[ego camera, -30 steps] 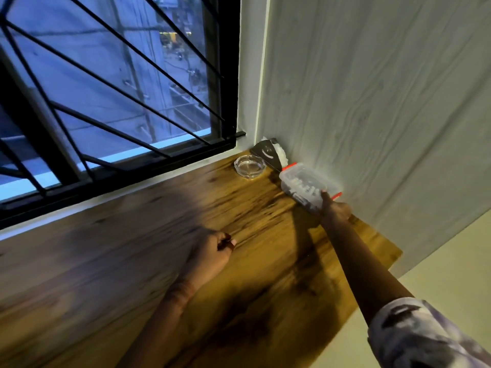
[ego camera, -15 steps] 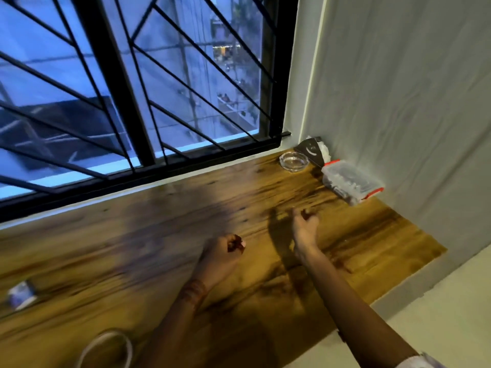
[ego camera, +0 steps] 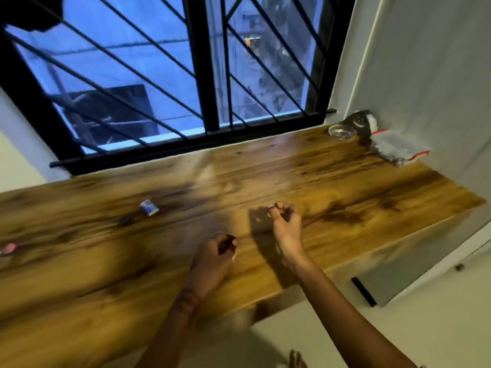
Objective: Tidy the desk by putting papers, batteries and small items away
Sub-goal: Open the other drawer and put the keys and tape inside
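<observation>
Head view, dusk light. Barred window point(ego camera: 202, 75) behind long wooden desk point(ego camera: 106, 274).

Far right corner against wall: clear plastic box point(ego camera: 396, 150) with red clips, lid on; dark packet point(ego camera: 358, 122) just behind it, glass dish point(ego camera: 341, 132) beside that.

Right hand point(ego camera: 287, 224) hovers mid-desk, fingers loosely curled, nothing seen in them. Left hand point(ego camera: 212, 261) lower, curled to a loose fist; dark red at fingertips, cannot tell if it holds anything.

Left of the hands: small blue-white item point(ego camera: 149, 207), tiny dark object point(ego camera: 125, 221) near it. Pink item point(ego camera: 8, 248) at left edge, blurred.
</observation>
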The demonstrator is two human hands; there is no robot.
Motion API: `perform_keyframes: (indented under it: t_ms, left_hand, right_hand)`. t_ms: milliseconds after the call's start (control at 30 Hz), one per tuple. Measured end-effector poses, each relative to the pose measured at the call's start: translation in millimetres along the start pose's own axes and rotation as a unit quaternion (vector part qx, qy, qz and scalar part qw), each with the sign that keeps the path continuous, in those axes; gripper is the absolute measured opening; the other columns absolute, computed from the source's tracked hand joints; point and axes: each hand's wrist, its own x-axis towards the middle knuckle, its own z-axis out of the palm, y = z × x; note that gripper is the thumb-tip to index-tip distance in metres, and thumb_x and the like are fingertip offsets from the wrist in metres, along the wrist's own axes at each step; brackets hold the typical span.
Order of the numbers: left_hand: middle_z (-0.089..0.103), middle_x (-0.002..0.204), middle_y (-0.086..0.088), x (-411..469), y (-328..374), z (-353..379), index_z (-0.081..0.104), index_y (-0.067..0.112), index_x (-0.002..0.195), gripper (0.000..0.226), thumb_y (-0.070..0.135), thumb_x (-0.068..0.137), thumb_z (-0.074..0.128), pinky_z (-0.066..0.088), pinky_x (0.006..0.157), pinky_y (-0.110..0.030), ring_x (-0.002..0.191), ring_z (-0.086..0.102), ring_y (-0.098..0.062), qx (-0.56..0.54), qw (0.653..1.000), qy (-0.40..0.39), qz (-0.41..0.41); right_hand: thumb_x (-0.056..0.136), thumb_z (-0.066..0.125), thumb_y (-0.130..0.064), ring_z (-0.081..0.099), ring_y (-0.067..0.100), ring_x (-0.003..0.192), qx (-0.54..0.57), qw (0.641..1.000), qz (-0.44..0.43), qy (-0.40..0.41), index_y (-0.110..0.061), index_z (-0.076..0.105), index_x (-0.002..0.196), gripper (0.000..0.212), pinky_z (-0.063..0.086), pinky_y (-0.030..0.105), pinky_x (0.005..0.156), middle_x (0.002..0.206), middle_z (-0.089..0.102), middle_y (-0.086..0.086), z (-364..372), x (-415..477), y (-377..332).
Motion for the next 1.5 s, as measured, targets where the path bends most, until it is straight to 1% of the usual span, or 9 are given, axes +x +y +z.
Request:
perform_keyframes:
  t_ms: [400, 533, 667, 800, 967, 1067, 1167, 1367, 1500]
  left_hand:
    - [0.067, 0.076, -0.007, -151, -145, -78, 0.064, 0.022, 0.07, 0.022, 0.025, 0.09, 0.056, 0.045, 0.068, -0.025, 0.078, 0.062, -0.023, -0.172, 0.967, 0.041, -0.181]
    - [0.068, 0.095, -0.013, -176, -194, -74, 0.065, 0.005, 0.098, 0.029, 0.031, 0.09, 0.054, 0.05, 0.079, -0.033, 0.088, 0.064, -0.026, -0.325, 0.897, 0.043, -0.298]
    - [0.055, 0.125, -0.013, -185, -227, -74, 0.056, 0.009, 0.113, 0.032, 0.032, 0.091, 0.05, 0.04, 0.103, -0.04, 0.118, 0.053, -0.03, -0.43, 0.844, 0.041, -0.318]
    - [0.046, 0.135, -0.007, -184, -258, -82, 0.048, 0.016, 0.128, 0.045, 0.04, 0.09, 0.05, 0.034, 0.106, -0.039, 0.119, 0.047, -0.024, -0.571, 0.761, 0.098, -0.292]
    - [0.061, 0.111, 0.002, -175, -284, -92, 0.063, 0.027, 0.1, 0.022, 0.031, 0.094, 0.042, 0.039, 0.104, -0.037, 0.112, 0.052, -0.02, -0.628, 0.718, 0.151, -0.258]
    - [0.074, 0.094, 0.003, -171, -288, -101, 0.078, 0.024, 0.079, 0.019, 0.031, 0.062, 0.082, 0.051, 0.092, -0.033, 0.1, 0.066, -0.018, -0.638, 0.714, 0.145, -0.25]
    - [0.075, 0.084, 0.004, -173, -293, -102, 0.078, 0.025, 0.066, 0.037, 0.029, 0.092, 0.051, 0.039, 0.104, -0.035, 0.103, 0.06, -0.02, -0.655, 0.686, 0.166, -0.269]
    - [0.076, 0.086, 0.007, -196, -302, -92, 0.078, 0.03, 0.069, 0.051, 0.024, 0.097, 0.036, 0.054, 0.078, -0.025, 0.081, 0.072, -0.01, -0.642, 0.689, 0.163, -0.294]
    - [0.071, 0.1, 0.002, -211, -301, -90, 0.077, 0.024, 0.081, 0.016, 0.032, 0.07, 0.07, 0.046, 0.099, -0.034, 0.094, 0.069, -0.016, -0.66, 0.678, 0.158, -0.282]
  right_hand:
    - [0.096, 0.047, -0.013, 0.058, 0.008, 0.05, 0.11, 0.971, 0.189, -0.092, -0.01, 0.057, 0.086, 0.014, 0.045, 0.016, 0.05, 0.062, 0.057, 0.005, 55, -223, 64]
    - [0.092, 0.04, -0.049, 0.062, 0.024, 0.086, 0.105, 0.931, 0.339, -0.082, 0.0, 0.058, 0.112, 0.056, 0.048, 0.037, 0.083, 0.094, 0.064, 0.014, 54, -253, 119]
    - [0.085, 0.037, -0.065, 0.033, 0.033, 0.136, 0.21, 0.868, 0.448, -0.041, -0.002, 0.022, 0.144, 0.088, 0.031, 0.044, 0.11, 0.149, 0.031, 0.017, 59, -257, 157]
    - [0.078, 0.03, -0.076, 0.015, 0.03, 0.144, 0.279, 0.834, 0.477, -0.006, -0.003, 0.008, 0.147, 0.103, 0.015, 0.045, 0.119, 0.156, 0.014, 0.016, 72, -250, 181]
    - [0.074, 0.025, -0.082, 0.019, 0.026, 0.143, 0.306, 0.83, 0.467, -0.022, -0.005, 0.021, 0.146, 0.105, 0.007, 0.043, 0.119, 0.152, 0.027, 0.013, 87, -243, 200]
    - [0.07, 0.029, -0.085, 0.041, 0.024, 0.129, 0.317, 0.831, 0.457, -0.025, -0.007, 0.026, 0.144, 0.108, 0.021, 0.037, 0.113, 0.136, 0.047, 0.012, 94, -242, 203]
    - [0.07, 0.032, -0.084, 0.055, 0.021, 0.096, 0.304, 0.831, 0.465, -0.012, -0.003, 0.038, 0.134, 0.103, 0.037, 0.031, 0.093, 0.103, 0.057, 0.01, 92, -245, 204]
    - [0.072, 0.027, -0.083, 0.038, 0.029, 0.133, 0.3, 0.826, 0.477, -0.002, 0.002, 0.026, 0.141, 0.11, 0.022, 0.037, 0.115, 0.144, 0.04, 0.016, 74, -263, 205]
    - [0.072, 0.026, -0.083, 0.031, 0.029, 0.138, 0.295, 0.828, 0.476, 0.001, 0.004, 0.019, 0.143, 0.113, 0.016, 0.038, 0.118, 0.149, 0.033, 0.018, 61, -276, 207]
